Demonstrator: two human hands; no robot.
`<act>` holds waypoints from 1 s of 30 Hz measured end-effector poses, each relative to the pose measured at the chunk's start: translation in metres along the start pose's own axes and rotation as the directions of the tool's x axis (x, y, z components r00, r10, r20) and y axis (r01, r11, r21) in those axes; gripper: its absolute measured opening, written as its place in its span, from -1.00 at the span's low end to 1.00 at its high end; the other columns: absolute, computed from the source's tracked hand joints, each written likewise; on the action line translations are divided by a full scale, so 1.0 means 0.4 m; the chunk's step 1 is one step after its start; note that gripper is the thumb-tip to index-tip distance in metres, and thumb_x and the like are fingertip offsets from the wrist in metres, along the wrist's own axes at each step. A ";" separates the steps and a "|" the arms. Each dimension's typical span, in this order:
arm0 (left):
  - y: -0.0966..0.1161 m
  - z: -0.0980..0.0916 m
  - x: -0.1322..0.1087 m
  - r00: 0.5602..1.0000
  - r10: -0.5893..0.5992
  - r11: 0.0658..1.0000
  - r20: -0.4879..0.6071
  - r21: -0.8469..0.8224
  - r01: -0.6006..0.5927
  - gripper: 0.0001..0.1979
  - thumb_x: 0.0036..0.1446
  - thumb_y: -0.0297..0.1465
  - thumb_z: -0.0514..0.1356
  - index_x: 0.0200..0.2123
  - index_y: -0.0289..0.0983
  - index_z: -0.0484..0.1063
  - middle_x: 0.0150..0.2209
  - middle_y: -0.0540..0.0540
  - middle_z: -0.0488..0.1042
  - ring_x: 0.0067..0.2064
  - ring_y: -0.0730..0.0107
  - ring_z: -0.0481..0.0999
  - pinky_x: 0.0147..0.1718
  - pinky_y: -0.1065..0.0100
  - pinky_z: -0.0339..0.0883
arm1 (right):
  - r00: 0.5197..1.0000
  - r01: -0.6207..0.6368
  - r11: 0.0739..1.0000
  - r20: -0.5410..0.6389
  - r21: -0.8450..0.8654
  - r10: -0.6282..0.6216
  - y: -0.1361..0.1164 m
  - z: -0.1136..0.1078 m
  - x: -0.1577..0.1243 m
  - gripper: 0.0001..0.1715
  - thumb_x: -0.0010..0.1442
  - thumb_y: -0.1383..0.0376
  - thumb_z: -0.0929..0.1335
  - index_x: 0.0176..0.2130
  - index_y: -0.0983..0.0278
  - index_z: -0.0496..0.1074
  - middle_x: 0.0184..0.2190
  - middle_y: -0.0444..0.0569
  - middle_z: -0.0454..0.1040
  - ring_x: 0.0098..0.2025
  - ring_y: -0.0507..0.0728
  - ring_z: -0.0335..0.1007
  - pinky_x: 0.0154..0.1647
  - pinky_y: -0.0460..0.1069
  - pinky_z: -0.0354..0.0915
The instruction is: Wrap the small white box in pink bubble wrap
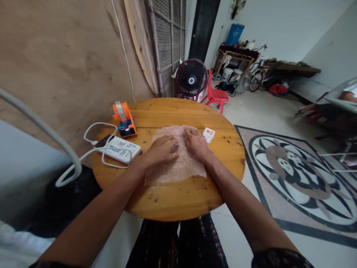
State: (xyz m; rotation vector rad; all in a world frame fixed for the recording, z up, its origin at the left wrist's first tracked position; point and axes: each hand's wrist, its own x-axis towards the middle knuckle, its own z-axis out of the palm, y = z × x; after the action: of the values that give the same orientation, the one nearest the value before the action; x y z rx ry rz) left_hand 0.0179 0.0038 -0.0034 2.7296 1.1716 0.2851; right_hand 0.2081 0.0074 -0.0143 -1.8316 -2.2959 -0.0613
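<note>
A sheet of clear bubble wrap (175,171) lies spread on the round wooden table (173,208). My left hand (162,149) rests on the left part of the sheet, fingers stretched out and pointing right, thumb apart. On the right part lies my right hand (196,143), palm down, its fingers extended away from me. A dark patch shows beside my left thumb; whether it is a shadow or an object beneath the plastic I cannot tell. Just beyond my right hand is a small white box (209,134) with a red mark.
On the table's left side stand an orange and blue tape dispenser (124,118) and a white box (122,149) with a looping white cable (96,124). Behind the table are a fan (192,78) and a red plastic chair (218,93). A wall borders the left.
</note>
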 end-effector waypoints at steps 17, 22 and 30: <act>-0.034 0.054 0.011 0.995 0.096 0.994 0.003 -0.043 -0.096 -0.32 0.06 -0.23 0.18 0.27 -0.23 0.22 0.37 -0.21 0.08 0.39 0.00 0.00 0.31 0.03 -0.10 | 0.995 0.003 1.000 0.097 0.004 -0.003 0.002 -0.029 0.009 -0.39 0.33 0.34 0.13 0.33 0.30 0.07 0.25 0.17 0.27 0.24 0.26 0.22 0.13 0.08 0.25; -0.034 0.058 0.015 0.996 0.079 0.997 0.033 -0.016 -0.078 -0.31 0.09 -0.19 0.16 0.30 -0.18 0.18 0.40 -0.22 0.01 0.40 -0.03 -0.03 0.30 -0.02 -0.14 | 0.989 0.030 1.000 0.144 0.009 -0.031 0.005 -0.054 0.010 -0.36 0.30 0.39 0.16 0.33 0.28 0.07 0.27 0.15 0.27 0.23 0.23 0.28 0.15 0.07 0.26; -0.035 0.060 0.024 0.996 0.079 0.996 0.035 -0.034 -0.078 -0.33 0.09 -0.15 0.16 0.28 -0.14 0.20 0.39 -0.21 0.03 0.40 -0.02 -0.04 0.29 -0.05 -0.11 | 0.996 0.055 0.992 0.070 0.111 -0.063 0.031 -0.112 -0.051 -0.56 0.26 0.37 0.23 0.10 0.31 0.43 0.09 0.09 0.48 0.12 0.19 0.39 0.16 0.04 0.26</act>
State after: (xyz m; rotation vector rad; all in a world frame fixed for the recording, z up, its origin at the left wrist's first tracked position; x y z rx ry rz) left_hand 0.0203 0.0188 -0.0286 2.7440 1.0431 0.2602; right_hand 0.2304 -0.0166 0.0245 -1.7402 -2.3518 0.1224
